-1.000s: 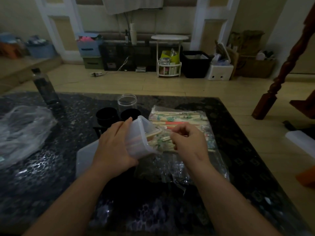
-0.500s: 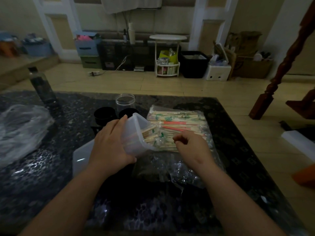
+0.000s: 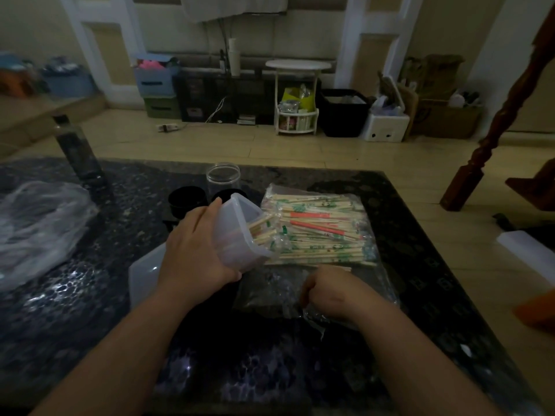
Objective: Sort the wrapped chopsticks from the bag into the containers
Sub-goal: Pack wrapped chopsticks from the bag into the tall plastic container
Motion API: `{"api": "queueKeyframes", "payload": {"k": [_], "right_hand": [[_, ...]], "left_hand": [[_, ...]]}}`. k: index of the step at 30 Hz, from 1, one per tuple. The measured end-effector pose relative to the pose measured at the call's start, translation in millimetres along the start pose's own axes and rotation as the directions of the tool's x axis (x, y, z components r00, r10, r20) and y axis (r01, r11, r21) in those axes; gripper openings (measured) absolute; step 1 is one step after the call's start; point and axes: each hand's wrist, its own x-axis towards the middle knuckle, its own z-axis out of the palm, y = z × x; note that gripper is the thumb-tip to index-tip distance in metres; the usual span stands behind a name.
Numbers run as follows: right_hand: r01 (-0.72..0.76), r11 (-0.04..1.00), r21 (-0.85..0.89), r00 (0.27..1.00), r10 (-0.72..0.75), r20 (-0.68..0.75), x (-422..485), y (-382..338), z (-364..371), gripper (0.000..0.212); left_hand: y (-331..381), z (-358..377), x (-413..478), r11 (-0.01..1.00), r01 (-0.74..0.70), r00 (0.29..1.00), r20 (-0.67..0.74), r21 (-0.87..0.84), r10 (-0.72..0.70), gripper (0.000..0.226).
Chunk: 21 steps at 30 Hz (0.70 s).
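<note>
A clear plastic bag (image 3: 372, 211) of wrapped chopsticks (image 3: 318, 232) lies on the dark table (image 3: 420, 283), its crumpled open end toward me. My left hand (image 3: 195, 250) grips a translucent white container (image 3: 237, 232), tilted on its side with its mouth facing the bag. Several wrapped chopsticks stick out of that mouth. My right hand (image 3: 333, 292) sits on the bag's near end, fingers curled down into the crumpled plastic; no chopsticks show in it.
A clear jar (image 3: 222, 177) and two black cups (image 3: 186, 201) stand behind the container. A white lid (image 3: 144, 280) lies under my left wrist. Crumpled plastic (image 3: 39, 226) and a dark bottle (image 3: 76, 151) are at the left. The table's right edge is close.
My right hand has drawn back from the chopsticks at the container's mouth to the bag's near end. My left hand has kept the tilted container in place.
</note>
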Motion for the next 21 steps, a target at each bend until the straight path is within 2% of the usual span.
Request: {"api": "queueKeyframes", "payload": {"k": [3, 6, 11, 13, 14, 17, 21], "right_hand": [[-0.009, 0.997, -0.077, 0.998, 0.013, 0.056, 3, 1, 8, 0.028], [-0.038, 0.986, -0.163, 0.995, 0.051, 0.08, 5, 5, 15, 0.047], [-0.117, 0.992, -0.047, 0.993, 0.117, -0.006, 11, 12, 21, 0.082], [-0.14, 0.989, 0.057, 0.987, 0.144, -0.073, 21, 17, 30, 0.081], [-0.119, 0.988, 0.1, 0.981, 0.132, -0.14, 25, 20, 35, 0.072], [-0.024, 0.997, 0.071, 0.937, 0.047, -0.345, 38, 27, 54, 0.046], [0.064, 0.998, 0.014, 0.925, -0.054, -0.376, 45, 24, 69, 0.053]], "left_hand": [[0, 1, 0, 1.0, 0.005, 1.0, 0.004, 0.003, -0.005, 0.133], [0, 2, 1, 1.0, 0.007, 1.0, 0.011, 0.005, -0.007, 0.133], [-1, 2, 1, 1.0, 0.002, 1.0, 0.002, 0.008, -0.002, 0.134], [-1, 2, 1, 1.0, 0.0, 1.0, 0.0, 0.01, 0.0, 0.134], [-2, 3, 2, 1.0, -0.003, 1.0, 0.0, 0.012, 0.003, 0.133], [-1, 4, 5, 1.0, 0.001, 1.0, 0.002, 0.015, -0.001, 0.133], [-3, 6, 10, 1.0, 0.025, 1.0, -0.003, 0.011, -0.025, 0.133]]}}
